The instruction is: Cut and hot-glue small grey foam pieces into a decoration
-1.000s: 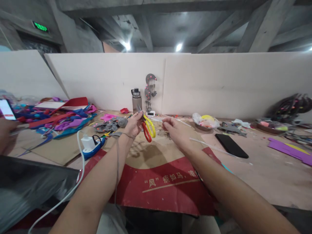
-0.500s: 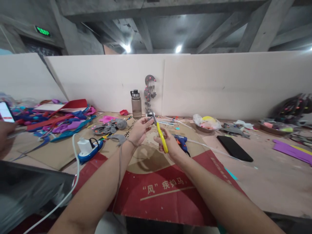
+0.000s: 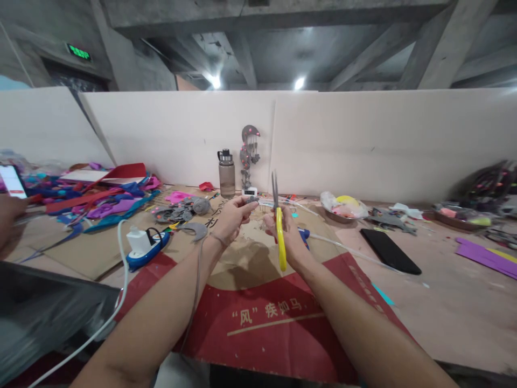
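On the pinkish tabletop (image 3: 456, 307), a red-and-brown cardboard sheet (image 3: 262, 345) spreads beneath the work, probably to shield the surface from scraps. Above it, the right hand (image 3: 288, 231) grips yellow-handled scissors (image 3: 280, 231), blades upright and nearly together, apparently to keep the points clear of the left hand (image 3: 233, 218). Behind the right hand sits a mostly hidden blue tool (image 3: 305, 235), likely a glue gun. Smallest is a grey piece (image 3: 252, 200), pinched in the left hand's fingertips, raised, it seems, for a clear view
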`<state>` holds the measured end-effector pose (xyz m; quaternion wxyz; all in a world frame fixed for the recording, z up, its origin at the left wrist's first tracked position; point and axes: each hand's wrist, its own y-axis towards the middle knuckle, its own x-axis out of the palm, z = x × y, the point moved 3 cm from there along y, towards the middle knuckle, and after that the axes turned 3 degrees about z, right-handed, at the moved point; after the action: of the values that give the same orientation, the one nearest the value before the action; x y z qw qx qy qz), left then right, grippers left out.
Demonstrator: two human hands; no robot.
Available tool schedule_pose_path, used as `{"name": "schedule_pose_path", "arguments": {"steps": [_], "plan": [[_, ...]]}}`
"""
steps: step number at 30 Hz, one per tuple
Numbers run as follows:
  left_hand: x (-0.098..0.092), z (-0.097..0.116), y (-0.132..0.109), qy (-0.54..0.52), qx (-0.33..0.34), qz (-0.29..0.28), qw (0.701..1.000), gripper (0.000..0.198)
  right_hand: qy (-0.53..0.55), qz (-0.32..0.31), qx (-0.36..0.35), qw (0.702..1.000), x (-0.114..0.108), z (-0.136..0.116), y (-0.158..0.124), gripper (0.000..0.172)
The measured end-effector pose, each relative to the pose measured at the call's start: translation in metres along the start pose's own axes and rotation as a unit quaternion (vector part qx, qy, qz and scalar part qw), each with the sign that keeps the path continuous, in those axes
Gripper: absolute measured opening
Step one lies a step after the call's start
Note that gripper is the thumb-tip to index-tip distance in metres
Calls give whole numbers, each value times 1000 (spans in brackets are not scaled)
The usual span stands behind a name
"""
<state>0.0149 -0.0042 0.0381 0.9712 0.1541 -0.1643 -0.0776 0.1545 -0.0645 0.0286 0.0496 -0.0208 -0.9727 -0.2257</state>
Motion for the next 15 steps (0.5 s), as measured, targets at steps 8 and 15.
{"name": "schedule_pose_path", "arguments": {"steps": [8, 15], "plan": [[6, 6, -6, 23, 2, -43, 999, 28, 27, 47, 27, 998, -5, 9, 4, 45], [11, 2, -10, 103, 0, -95, 990, 26, 52, 105, -18, 993, -13, -1, 7, 52]]}}
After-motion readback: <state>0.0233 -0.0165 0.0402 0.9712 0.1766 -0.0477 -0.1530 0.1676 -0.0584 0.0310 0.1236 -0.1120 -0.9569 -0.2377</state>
